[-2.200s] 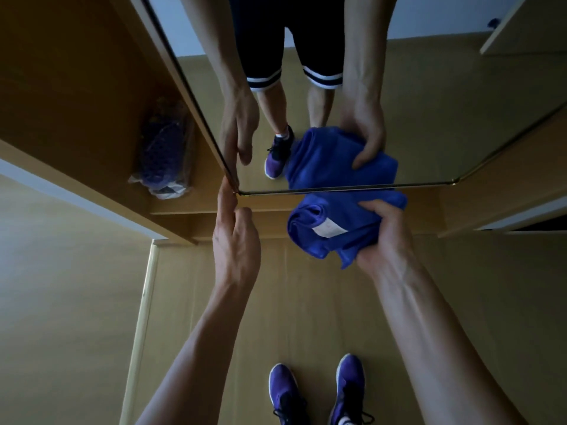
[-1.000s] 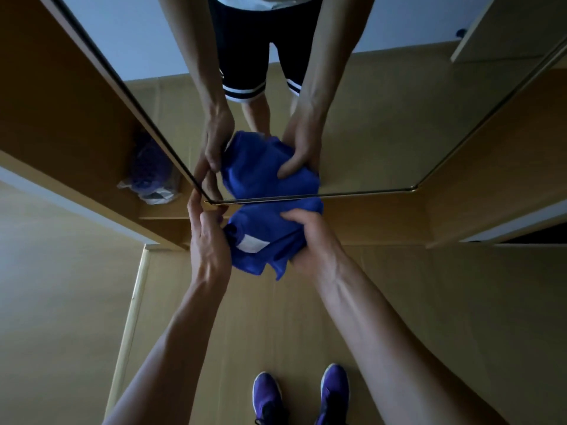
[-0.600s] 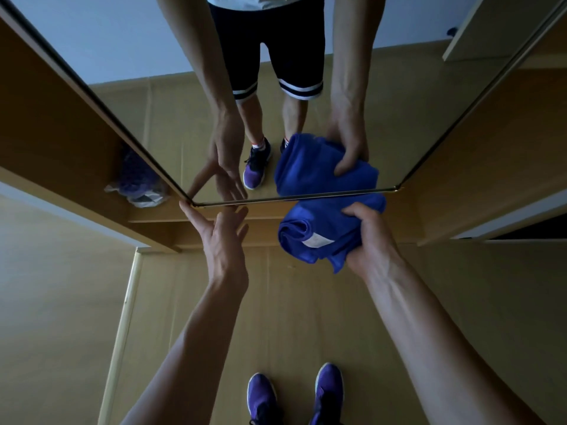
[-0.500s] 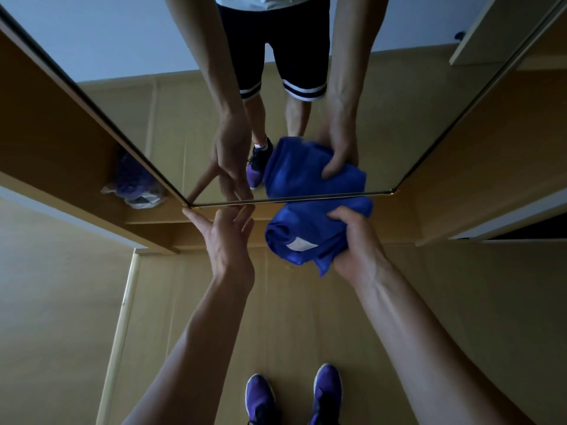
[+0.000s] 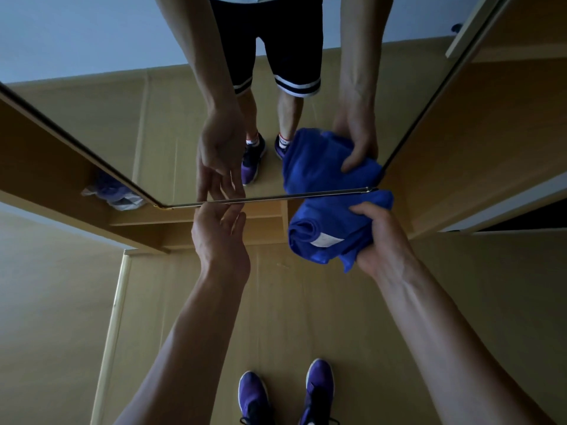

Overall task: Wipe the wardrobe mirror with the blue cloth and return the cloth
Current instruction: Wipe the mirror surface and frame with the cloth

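Pale wood floor (image 5: pixel 306 317) fills the lower half, seen steeply from above, with purple shoes (image 5: pixel 254 394) at bottom centre, toes toward the wardrobe. Upper half is the wardrobe mirror (image 5: pixel 171 118), with a thin metal strip (image 5: pixel 276 196) along its bottom edge. The blue cloth (image 5: pixel 325 228) is bunched into a wad at the mirror's lower right corner. Its top presses against the glass right at the strip and meets its own reflection, and the rest sits below the strip in front of the wardrobe base (image 5: pixel 264 219). White label (image 5: pixel 326 241) shows on the near side of the cloth. The right hand (image 5: pixel 383 240) grips the wad from the right, thumb curled over the top, other fingers hidden behind fabric. The left hand (image 5: pixel 219 237) holds nothing, back of hand toward the camera, fingers straight and slightly spread. Its fingertips (image 5: pixel 214 207) reach the strip and meet their reflection; looks like contact with the mirror edge, cannot tell for sure. Left hand and cloth are apart, with a stretch of wardrobe base between them. Both forearms are bare, coming in from the bottom corners. Left of the mirror is an open compartment (image 5: pixel 46 154) with a crumpled plastic bag (image 5: pixel 113 194) holding something purple, partly hidden behind the mirror edge. Reflection shows legs, dark shorts with white stripes, the shoes, both hands and the cloth. Lighting is dim.
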`<action>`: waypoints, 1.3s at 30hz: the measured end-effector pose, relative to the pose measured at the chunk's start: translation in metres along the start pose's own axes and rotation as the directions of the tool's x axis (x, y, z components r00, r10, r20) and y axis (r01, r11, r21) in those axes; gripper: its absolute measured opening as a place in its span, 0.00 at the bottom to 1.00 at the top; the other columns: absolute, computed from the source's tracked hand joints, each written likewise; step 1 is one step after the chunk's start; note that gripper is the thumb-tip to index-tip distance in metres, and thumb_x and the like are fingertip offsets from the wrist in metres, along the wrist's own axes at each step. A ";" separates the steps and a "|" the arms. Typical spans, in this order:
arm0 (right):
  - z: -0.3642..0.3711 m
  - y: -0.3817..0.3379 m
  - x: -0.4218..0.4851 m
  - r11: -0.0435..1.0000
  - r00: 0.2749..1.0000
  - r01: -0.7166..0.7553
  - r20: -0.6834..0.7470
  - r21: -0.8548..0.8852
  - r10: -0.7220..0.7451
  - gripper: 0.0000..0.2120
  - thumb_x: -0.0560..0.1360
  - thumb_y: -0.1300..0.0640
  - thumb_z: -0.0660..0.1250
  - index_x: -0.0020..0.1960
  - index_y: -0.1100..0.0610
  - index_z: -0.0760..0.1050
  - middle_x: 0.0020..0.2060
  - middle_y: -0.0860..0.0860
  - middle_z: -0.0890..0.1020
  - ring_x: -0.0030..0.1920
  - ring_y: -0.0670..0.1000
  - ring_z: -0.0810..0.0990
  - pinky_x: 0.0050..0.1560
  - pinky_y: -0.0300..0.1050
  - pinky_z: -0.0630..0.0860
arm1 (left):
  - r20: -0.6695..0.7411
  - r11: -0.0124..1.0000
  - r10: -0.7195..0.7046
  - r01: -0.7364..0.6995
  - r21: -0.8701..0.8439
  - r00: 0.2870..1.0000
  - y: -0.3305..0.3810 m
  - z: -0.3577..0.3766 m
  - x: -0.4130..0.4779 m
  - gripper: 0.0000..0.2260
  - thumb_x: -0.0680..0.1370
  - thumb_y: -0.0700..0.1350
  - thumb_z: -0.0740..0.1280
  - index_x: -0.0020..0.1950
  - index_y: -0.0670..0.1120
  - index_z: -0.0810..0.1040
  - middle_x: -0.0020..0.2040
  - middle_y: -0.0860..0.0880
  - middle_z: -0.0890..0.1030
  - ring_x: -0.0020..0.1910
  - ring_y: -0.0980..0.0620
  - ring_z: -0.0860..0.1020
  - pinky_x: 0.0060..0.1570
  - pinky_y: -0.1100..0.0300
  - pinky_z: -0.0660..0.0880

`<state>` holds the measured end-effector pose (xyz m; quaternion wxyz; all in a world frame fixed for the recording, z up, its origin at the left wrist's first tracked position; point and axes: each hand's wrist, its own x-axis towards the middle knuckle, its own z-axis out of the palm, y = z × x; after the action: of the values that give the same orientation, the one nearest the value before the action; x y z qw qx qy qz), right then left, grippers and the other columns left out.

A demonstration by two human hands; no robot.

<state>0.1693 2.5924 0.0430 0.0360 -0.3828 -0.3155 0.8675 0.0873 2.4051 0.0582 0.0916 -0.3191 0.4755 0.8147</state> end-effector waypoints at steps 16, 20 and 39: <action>-0.020 -0.016 -0.003 0.995 0.993 -0.011 -0.119 -0.103 -0.001 0.10 0.74 0.66 0.64 0.55 0.63 0.77 0.49 0.59 0.81 0.46 0.57 0.83 0.37 0.46 0.78 | 0.127 0.990 -0.105 0.093 0.102 0.986 -0.031 0.031 -0.024 0.08 0.79 0.36 0.54 0.45 0.43 0.72 0.43 0.42 0.86 0.54 0.37 0.86 0.63 0.45 0.78; -0.026 -0.026 -0.004 0.968 0.965 0.081 -0.223 -0.239 -0.136 0.11 0.73 0.68 0.65 0.54 0.62 0.78 0.42 0.57 0.83 0.41 0.58 0.82 0.37 0.49 0.76 | 0.103 0.997 -0.072 0.071 0.016 0.992 -0.040 0.040 -0.032 0.09 0.78 0.33 0.54 0.52 0.41 0.72 0.49 0.42 0.83 0.55 0.38 0.86 0.63 0.44 0.79; -0.006 -0.060 -0.045 0.614 0.740 0.524 -0.042 -0.591 -0.672 0.21 0.70 0.68 0.66 0.51 0.43 0.74 0.45 0.44 0.83 0.44 0.43 0.83 0.43 0.37 0.79 | 0.275 0.951 -0.306 0.308 0.037 0.911 -0.079 0.074 -0.062 0.21 0.79 0.34 0.52 0.72 0.37 0.68 0.62 0.37 0.82 0.60 0.40 0.83 0.69 0.44 0.73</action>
<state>0.1947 2.6297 0.1030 0.2568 -0.3578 -0.6497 0.6196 0.1397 2.5177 0.0652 0.2831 -0.2729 0.3989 0.8284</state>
